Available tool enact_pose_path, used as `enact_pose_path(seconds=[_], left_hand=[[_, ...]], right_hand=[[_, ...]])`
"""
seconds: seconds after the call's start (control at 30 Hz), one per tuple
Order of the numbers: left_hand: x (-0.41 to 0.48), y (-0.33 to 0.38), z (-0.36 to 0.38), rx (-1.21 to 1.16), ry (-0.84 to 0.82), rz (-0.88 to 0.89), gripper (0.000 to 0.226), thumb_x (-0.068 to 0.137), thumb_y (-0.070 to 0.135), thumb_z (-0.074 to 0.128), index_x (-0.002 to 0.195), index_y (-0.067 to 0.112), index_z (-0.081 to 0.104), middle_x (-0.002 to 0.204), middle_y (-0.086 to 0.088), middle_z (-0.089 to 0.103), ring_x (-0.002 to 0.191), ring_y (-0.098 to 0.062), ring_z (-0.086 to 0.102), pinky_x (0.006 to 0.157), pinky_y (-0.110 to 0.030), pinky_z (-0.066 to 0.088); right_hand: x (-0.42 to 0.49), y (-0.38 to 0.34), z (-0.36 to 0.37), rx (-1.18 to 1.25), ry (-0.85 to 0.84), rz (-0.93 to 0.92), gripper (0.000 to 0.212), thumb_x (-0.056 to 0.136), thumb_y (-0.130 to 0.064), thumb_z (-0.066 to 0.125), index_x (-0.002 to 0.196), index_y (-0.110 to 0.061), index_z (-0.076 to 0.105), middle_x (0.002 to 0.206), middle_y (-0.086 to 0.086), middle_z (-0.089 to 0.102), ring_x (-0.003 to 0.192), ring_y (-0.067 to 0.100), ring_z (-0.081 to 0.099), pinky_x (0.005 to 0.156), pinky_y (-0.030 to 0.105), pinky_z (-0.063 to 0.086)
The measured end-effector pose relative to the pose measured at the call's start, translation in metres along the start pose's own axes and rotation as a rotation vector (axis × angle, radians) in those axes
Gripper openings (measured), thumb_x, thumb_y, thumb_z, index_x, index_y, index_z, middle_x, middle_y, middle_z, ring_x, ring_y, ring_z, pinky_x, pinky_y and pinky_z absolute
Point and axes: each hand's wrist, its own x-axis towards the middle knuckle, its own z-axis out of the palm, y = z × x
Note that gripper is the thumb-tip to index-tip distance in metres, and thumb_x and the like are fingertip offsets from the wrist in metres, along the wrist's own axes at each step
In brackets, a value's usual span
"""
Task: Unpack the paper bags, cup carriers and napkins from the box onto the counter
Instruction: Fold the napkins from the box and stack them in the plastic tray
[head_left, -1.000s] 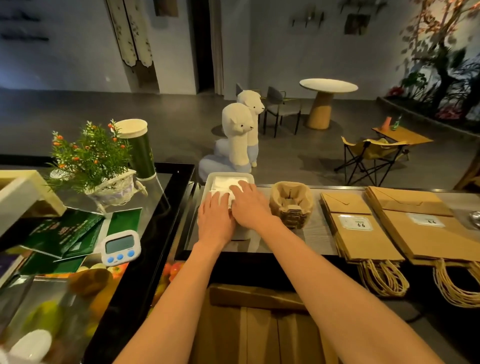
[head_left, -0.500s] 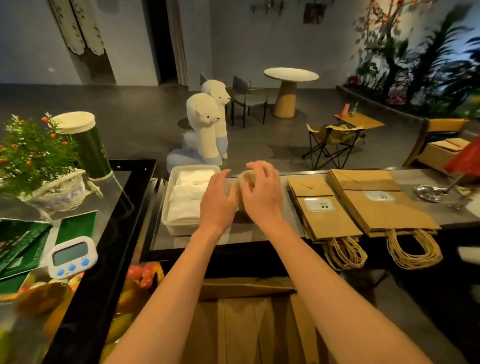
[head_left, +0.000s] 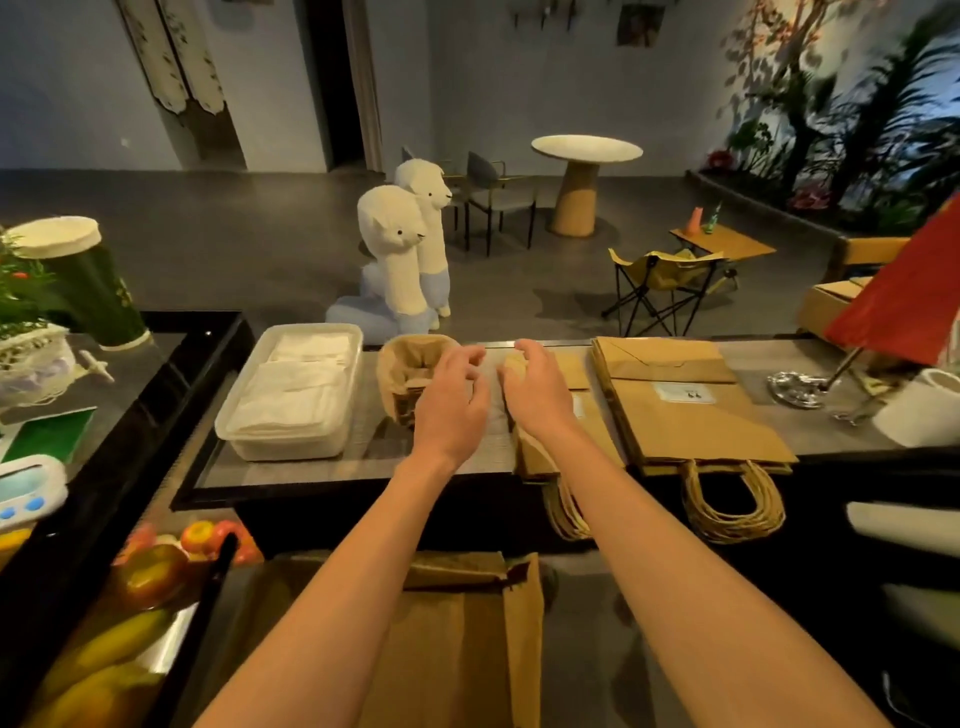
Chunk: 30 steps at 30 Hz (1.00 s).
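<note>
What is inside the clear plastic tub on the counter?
The tub holds folded white napkins, seemingly two stacks, one nearer, one at the far end. Only the top sheets show; whatever lies beneath them is covered.

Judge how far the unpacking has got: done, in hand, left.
Done: napkins in their tub, cup carriers and two stacks of paper bags lie on the counter. In hand: nothing clear; left hand and right hand hover loosely curled above them. Left: cannot tell; the box below shows only flaps.
</note>
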Motion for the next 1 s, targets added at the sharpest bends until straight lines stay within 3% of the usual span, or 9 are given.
enact_pose_path(seconds=[0.13,0.27,0.37,0.47,0.57,0.63,0.7,0.87,1.0], left_hand=[[-0.011,0.014,0.049,0.1,-0.203,-0.155,0.033,0.103,0.023,0.054,0.136,0.021,0.055,0.131,0.004,0.06,0.113,-0.013,0.06,0.095,-0.038,0.053],[-0.01,0.012,0.087,0.074,-0.258,-0.501,0.037,0.098,0.028,0.063,0.132,0.016,0.056,0.134,-0.002,0.059,0.118,-0.022,0.06,0.099,-0.041,0.053],[-0.001,0.016,0.096,-0.105,-0.196,-0.702,0.029,0.099,0.022,0.063,0.126,0.014,0.056,0.116,-0.001,0.065,0.103,-0.02,0.064,0.079,-0.032,0.051],[0.005,0.02,0.095,-0.28,-0.146,-0.832,0.013,0.099,0.016,0.062,0.107,0.006,0.066,0.095,-0.002,0.067,0.079,-0.011,0.06,0.058,-0.027,0.045],[0.007,0.019,0.094,-0.368,-0.1,-0.838,0.011,0.099,0.012,0.061,0.104,0.011,0.072,0.09,0.0,0.068,0.077,-0.01,0.061,0.056,-0.027,0.045],[0.009,0.015,0.093,-0.403,-0.047,-0.786,0.011,0.099,0.014,0.062,0.101,0.019,0.071,0.092,0.005,0.071,0.079,-0.006,0.062,0.057,-0.024,0.046],[0.012,0.012,0.092,-0.382,-0.016,-0.735,0.013,0.1,0.017,0.061,0.108,0.021,0.071,0.098,0.007,0.072,0.083,-0.005,0.063,0.059,-0.022,0.047],[0.012,0.005,0.095,-0.095,-0.143,-0.56,0.031,0.097,0.023,0.055,0.127,0.026,0.059,0.13,0.002,0.061,0.121,-0.019,0.056,0.1,-0.037,0.049],[0.002,0.004,0.097,-0.195,-0.14,-0.491,0.038,0.1,0.009,0.053,0.128,0.033,0.055,0.132,0.011,0.06,0.122,-0.007,0.055,0.088,-0.017,0.044]], right_hand=[[0.004,0.059,-0.027,-0.19,-0.064,0.13,0.058,0.098,-0.031,0.059,0.15,-0.018,0.036,0.151,0.01,0.041,0.136,0.028,0.042,0.104,0.04,0.043],[0.007,0.096,-0.031,-0.268,-0.158,0.219,0.057,0.091,-0.037,0.067,0.139,-0.017,0.044,0.138,0.013,0.05,0.128,0.032,0.045,0.096,0.04,0.046],[0.014,0.1,-0.031,-0.174,-0.148,0.243,0.062,0.089,-0.035,0.071,0.141,-0.016,0.042,0.137,0.012,0.053,0.127,0.033,0.047,0.099,0.041,0.045],[0.022,0.1,-0.042,0.158,-0.097,0.396,0.065,0.09,-0.022,0.073,0.144,-0.011,0.038,0.136,0.011,0.055,0.122,0.028,0.053,0.091,0.036,0.051],[0.029,0.103,-0.05,0.377,-0.076,0.394,0.039,0.095,-0.009,0.065,0.132,-0.013,0.053,0.121,0.004,0.064,0.097,0.013,0.058,0.075,0.027,0.05],[0.035,0.101,-0.052,0.516,-0.057,0.358,0.022,0.097,-0.005,0.059,0.109,-0.023,0.064,0.099,-0.004,0.068,0.088,0.01,0.063,0.078,0.031,0.058],[0.04,0.095,-0.05,0.56,-0.077,0.337,0.027,0.098,-0.004,0.056,0.093,-0.03,0.063,0.094,-0.005,0.069,0.094,0.015,0.067,0.084,0.036,0.059],[0.035,0.102,-0.026,-0.014,-0.248,0.036,0.037,0.094,-0.012,0.059,0.13,-0.018,0.053,0.132,0.001,0.053,0.127,0.024,0.048,0.107,0.043,0.047],[0.023,0.116,-0.023,0.171,-0.254,-0.023,0.041,0.097,-0.005,0.054,0.131,-0.028,0.051,0.131,-0.007,0.052,0.127,0.016,0.048,0.106,0.038,0.047]])
